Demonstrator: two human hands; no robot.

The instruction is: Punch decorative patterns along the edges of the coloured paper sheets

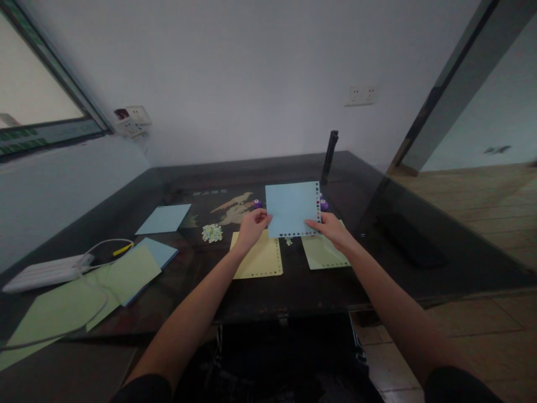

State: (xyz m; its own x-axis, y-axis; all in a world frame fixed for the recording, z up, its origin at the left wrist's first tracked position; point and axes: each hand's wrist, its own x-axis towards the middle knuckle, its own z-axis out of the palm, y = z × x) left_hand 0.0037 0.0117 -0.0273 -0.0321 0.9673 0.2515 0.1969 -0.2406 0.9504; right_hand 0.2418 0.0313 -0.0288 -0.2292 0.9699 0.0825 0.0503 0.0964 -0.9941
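Note:
A light blue sheet of paper (pixel 291 208) is held up over the table by both hands, with a row of punched holes along its right and bottom edges. My left hand (pixel 254 225) pinches its left edge. At the lower right corner, my right hand (pixel 331 228) grips it, thumb on the front. Beneath lie a yellow punched sheet (pixel 258 258) on the left and a pale green punched sheet (pixel 325 253) on the right. Small paper cutouts (pixel 289 242) lie between them. Two purple hole punches, left (pixel 257 204) and right (pixel 324 205), stand behind, the right one partly hidden.
A pile of small cutouts (pixel 212 233) and a blue sheet (pixel 163 219) are on the left of the dark table (pixel 201 296). Nearer are green sheets (pixel 62 308), a white power strip (pixel 46 273) and its cable. A black upright object (pixel 329 157) stands at the back; a dark flat object (pixel 411 239) lies right.

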